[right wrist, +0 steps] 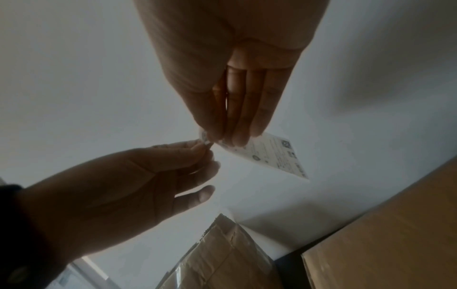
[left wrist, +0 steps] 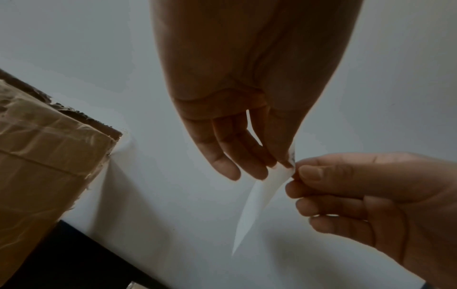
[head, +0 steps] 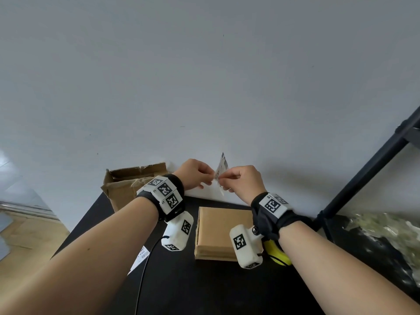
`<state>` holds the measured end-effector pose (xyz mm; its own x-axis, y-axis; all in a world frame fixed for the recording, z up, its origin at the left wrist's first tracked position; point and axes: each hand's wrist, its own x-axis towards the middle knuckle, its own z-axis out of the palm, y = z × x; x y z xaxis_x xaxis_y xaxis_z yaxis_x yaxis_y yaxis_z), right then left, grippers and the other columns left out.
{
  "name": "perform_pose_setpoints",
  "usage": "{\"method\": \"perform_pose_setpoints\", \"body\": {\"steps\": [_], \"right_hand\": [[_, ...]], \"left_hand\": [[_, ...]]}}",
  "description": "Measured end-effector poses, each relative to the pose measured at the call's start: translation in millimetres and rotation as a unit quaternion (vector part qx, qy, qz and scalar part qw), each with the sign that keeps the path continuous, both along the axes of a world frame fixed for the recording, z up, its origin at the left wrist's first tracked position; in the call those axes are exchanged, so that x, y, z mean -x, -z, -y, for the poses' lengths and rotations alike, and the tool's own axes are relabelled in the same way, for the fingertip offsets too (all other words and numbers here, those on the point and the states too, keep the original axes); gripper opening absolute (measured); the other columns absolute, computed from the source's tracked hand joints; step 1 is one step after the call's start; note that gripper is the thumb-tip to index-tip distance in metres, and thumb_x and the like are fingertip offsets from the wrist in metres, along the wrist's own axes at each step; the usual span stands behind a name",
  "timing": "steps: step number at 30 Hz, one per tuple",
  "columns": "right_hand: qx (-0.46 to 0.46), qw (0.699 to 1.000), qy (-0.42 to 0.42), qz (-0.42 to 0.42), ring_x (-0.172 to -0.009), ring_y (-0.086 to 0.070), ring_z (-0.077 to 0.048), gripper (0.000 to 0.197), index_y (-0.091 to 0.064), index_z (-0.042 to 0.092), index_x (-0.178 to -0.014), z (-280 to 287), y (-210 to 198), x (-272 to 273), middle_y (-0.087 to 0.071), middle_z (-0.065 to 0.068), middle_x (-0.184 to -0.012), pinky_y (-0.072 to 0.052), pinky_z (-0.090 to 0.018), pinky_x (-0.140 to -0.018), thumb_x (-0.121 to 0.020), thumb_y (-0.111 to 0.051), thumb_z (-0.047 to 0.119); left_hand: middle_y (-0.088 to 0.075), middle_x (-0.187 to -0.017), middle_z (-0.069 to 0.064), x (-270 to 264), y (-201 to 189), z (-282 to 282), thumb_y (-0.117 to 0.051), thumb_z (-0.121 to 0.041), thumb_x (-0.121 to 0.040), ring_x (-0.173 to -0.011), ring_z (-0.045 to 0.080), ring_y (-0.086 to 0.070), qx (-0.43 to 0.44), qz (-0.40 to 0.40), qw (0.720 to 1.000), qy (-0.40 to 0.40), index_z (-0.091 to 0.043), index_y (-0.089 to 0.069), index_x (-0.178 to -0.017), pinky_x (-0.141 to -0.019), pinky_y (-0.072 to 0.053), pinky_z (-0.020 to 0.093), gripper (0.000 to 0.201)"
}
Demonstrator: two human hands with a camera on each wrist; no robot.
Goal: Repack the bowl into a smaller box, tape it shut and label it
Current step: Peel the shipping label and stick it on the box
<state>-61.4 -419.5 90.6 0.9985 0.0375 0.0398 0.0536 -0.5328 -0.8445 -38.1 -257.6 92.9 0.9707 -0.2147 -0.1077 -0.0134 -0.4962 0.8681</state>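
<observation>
1. Both hands are raised above the far edge of the table, meeting in front of the pale wall, fingertips almost touching each other.
2. Left hand (head: 195, 173) pinches one corner of the label (head: 221, 170) between thumb and forefinger; its other fingers hang loosely extended, as the left wrist view shows.
3. Right hand (head: 241, 181) pinches the same corner of the label from the 3 o'clock side, thumb against forefinger, remaining fingers curled beneath.
4. A printed face with small dark marks shows on the label in the right wrist view (right wrist: 277, 156); a plain white strip (left wrist: 249, 211) hangs from the pinch towards 6 o'clock in the left wrist view. Whether that strip is backing paper or the label itself seen edge-on cannot be told.
5. Below the hands, at 6 o'clock from them, the smaller box (head: 221, 233) lies closed and flat on the black table (head: 181, 280).
6. An opened larger box (head: 127, 185), with torn flaps and wrinkled tape, stands at 9 o'clock from the hands, against the wall.
7. A yellow object (head: 276, 252) sits just beside the smaller box at its 3 o'clock side, partly hidden by the right wrist.
8. Crumpled clear wrapping (head: 386, 228) lies at the table's 3 o'clock end, near a black stand (head: 363, 176).
9. The bowl is not visible in any view.
</observation>
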Motion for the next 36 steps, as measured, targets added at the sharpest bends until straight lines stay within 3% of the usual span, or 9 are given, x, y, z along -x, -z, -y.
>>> {"method": "perform_pose_setpoints", "body": {"steps": [6, 12, 16, 21, 28, 33, 36], "right_hand": [[0.012, 1.0, 0.009, 0.027, -0.063, -0.065, -0.011, 0.006, -0.073, 0.018, -0.076, 2.0, -1.2, -4.5, -0.069, 0.003, -0.064, -0.057, -0.029, -0.074, -0.075, -0.075, 0.012], [0.039, 0.999, -0.002, 0.038, -0.07, -0.066, -0.012, 0.007, -0.074, 0.019, -0.079, 8.2, -2.1, -10.1, -0.067, 0.006, -0.065, -0.052, -0.024, -0.068, -0.077, -0.073, 0.013], [0.046, 0.997, 0.007, 0.055, -0.074, -0.067, -0.013, 0.006, -0.075, 0.019, -0.079, 10.7, -3.2, -14.5, -0.068, 0.004, -0.069, -0.053, -0.023, -0.072, -0.077, -0.072, 0.014], [0.046, 0.996, 0.009, 0.074, -0.073, -0.067, -0.014, 0.008, -0.076, 0.017, -0.08, 11.4, -4.4, -20.1, -0.066, 0.005, -0.066, -0.052, -0.024, -0.072, -0.078, -0.07, 0.012], [0.058, 0.997, 0.002, 0.056, -0.07, -0.063, -0.008, 0.009, -0.077, 0.018, -0.081, 15.1, -5.6, -24.5, -0.062, 0.015, -0.062, -0.047, -0.019, -0.065, -0.08, -0.068, 0.015], [0.068, 0.997, 0.001, 0.046, -0.074, -0.065, -0.009, 0.006, -0.076, 0.018, -0.08, 16.0, -5.9, -26.4, -0.065, 0.011, -0.066, -0.051, -0.022, -0.069, -0.078, -0.071, 0.019], [0.076, 0.996, -0.001, 0.043, -0.077, -0.067, -0.01, 0.005, -0.075, 0.019, -0.078, 15.4, -5.4, -26.3, -0.066, 0.01, -0.068, -0.053, -0.024, -0.071, -0.078, -0.07, 0.02]], "left_hand": [[-0.061, -0.077, -0.004, -1.0, -2.4, 6.6, -0.06, -0.013, -0.09, -0.071, 0.003, -0.058, 0.0, 0.004, 1.0, 0.012, -0.012, -0.063, -0.089, -0.063, -0.051, 0.016, 0.004], [-0.062, -0.075, -0.005, -4.4, -6.4, 12.9, -0.062, -0.015, -0.089, -0.07, 0.002, -0.058, 0.003, 0.003, 1.0, 0.017, -0.013, -0.066, -0.086, -0.067, -0.052, 0.019, 0.006], [-0.061, -0.073, -0.004, -8.3, -8.7, 19.2, -0.062, -0.015, -0.088, -0.069, 0.002, -0.057, -0.012, 0.019, 1.0, 0.006, -0.009, -0.068, -0.089, -0.067, -0.052, 0.019, 0.008], [-0.063, -0.074, -0.001, -14.1, -8.8, 22.8, -0.064, -0.015, -0.085, -0.071, 0.006, -0.058, -0.025, 0.037, 0.999, -0.007, -0.017, -0.067, -0.075, -0.067, -0.052, 0.021, 0.011], [-0.063, -0.072, -0.003, -20.1, -8.0, 23.4, -0.064, -0.016, -0.086, -0.07, 0.005, -0.058, -0.038, 0.035, 0.999, 0.004, -0.012, -0.071, -0.083, -0.07, -0.052, 0.023, 0.009], [-0.067, -0.082, 0.004, -22.9, -7.3, 23.8, -0.065, -0.017, -0.085, -0.079, 0.012, -0.061, -0.043, 0.028, 0.999, 0.008, -0.015, -0.071, -0.078, -0.075, -0.054, 0.028, 0.009], [-0.066, -0.079, 0.004, -24.3, -7.0, 24.1, -0.064, -0.016, -0.085, -0.08, 0.014, -0.06, -0.053, 0.033, 0.998, 0.01, -0.013, -0.07, -0.079, -0.075, -0.054, 0.028, 0.009]]}}
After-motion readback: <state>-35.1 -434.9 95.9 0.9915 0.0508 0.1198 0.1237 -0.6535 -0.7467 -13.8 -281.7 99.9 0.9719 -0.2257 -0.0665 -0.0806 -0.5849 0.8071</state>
